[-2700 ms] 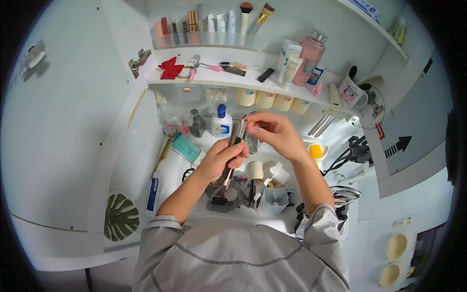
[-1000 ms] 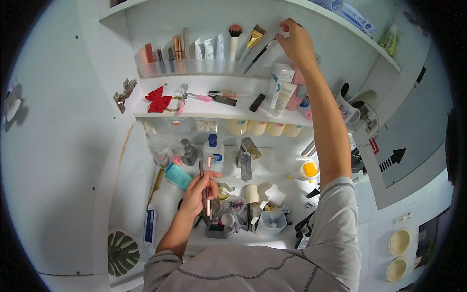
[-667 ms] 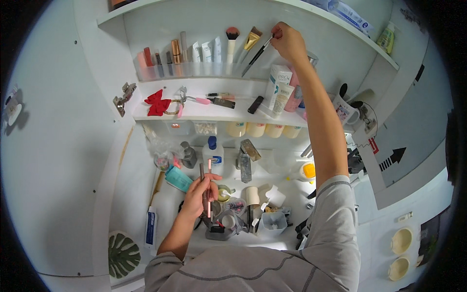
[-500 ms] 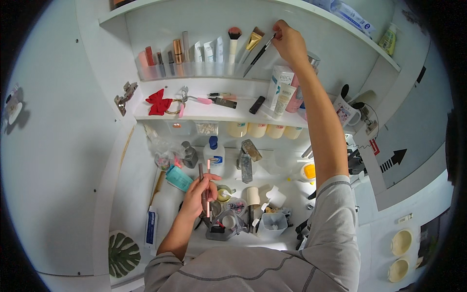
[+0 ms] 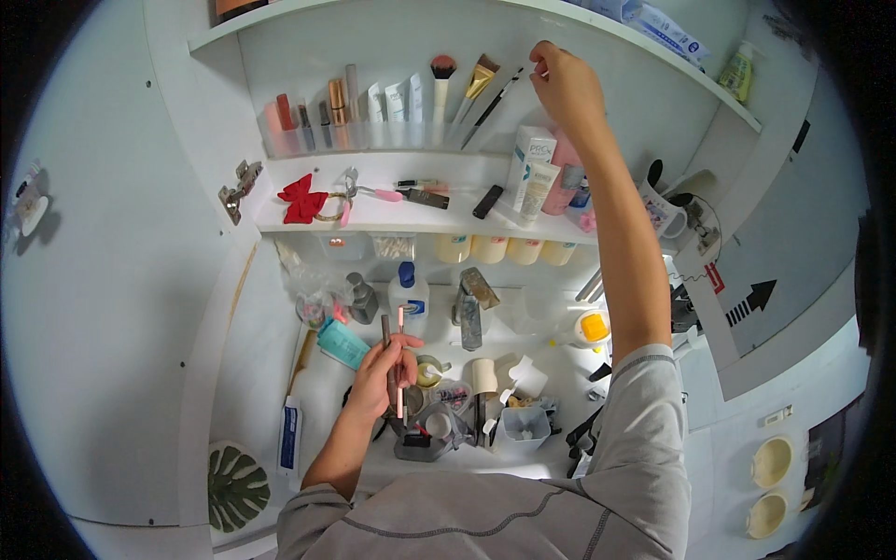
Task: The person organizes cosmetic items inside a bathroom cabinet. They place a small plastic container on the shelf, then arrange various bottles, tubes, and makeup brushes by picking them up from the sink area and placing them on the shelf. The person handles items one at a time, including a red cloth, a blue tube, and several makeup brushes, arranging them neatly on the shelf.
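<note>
Makeup brushes (image 5: 399, 359), two slim ones, a pink and a dark-handled, are standing upright in our left hand (image 5: 383, 378) at the lower centre of the frame, our fingers clenching around both shafts above the cluttered counter (image 5: 327, 392). We are stretching our right hand (image 5: 565, 84) up to the top centre of the frame, its fingertips pinching the upper end of a thin dark brush (image 5: 490, 107) that is leaning in the clear organiser (image 5: 355, 135) on the upper shelf (image 5: 448, 159); whether the grip is firm we cannot tell. Beside that brush we are seeing a fan-shaped gold-ferruled brush (image 5: 478, 84) and a round powder brush (image 5: 441, 89), with tubes and lipsticks lined up to their left. On the middle shelf (image 5: 373, 215) a red bow (image 5: 301, 200) is lying at the left and a white tube (image 5: 534, 187) is standing at the right. Below, a white bottle with a blue cap (image 5: 408, 297) is sitting near the tap (image 5: 471, 308).
</note>
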Demonstrator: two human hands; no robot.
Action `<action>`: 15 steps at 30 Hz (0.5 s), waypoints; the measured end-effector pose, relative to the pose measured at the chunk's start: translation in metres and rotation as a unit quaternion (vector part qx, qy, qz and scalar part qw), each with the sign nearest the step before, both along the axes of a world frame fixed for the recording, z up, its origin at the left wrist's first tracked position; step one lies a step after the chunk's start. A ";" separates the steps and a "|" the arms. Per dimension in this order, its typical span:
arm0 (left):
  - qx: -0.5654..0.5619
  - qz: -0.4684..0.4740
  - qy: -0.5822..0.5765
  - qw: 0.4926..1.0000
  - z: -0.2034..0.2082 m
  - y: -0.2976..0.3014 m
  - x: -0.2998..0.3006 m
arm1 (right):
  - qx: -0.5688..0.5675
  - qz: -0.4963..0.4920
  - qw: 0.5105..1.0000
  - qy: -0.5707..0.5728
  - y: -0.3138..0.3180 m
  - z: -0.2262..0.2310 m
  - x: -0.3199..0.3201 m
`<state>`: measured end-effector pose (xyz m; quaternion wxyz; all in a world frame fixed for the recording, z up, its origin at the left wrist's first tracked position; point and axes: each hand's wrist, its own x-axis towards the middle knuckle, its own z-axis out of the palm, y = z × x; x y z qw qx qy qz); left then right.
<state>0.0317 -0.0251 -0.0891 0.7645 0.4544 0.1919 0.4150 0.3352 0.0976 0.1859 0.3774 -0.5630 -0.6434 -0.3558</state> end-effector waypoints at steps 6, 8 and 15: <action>0.023 -0.013 -0.048 0.998 0.005 -0.008 0.001 | -0.049 0.203 0.974 0.083 -0.049 -0.020 -0.040; 0.045 -0.056 -0.108 0.992 0.007 -0.011 -0.002 | -0.182 0.249 0.946 0.098 -0.088 -0.040 -0.071; 0.090 -0.212 -0.205 0.951 0.040 -0.026 0.004 | -0.490 0.473 0.693 0.237 -0.137 -0.167 -0.102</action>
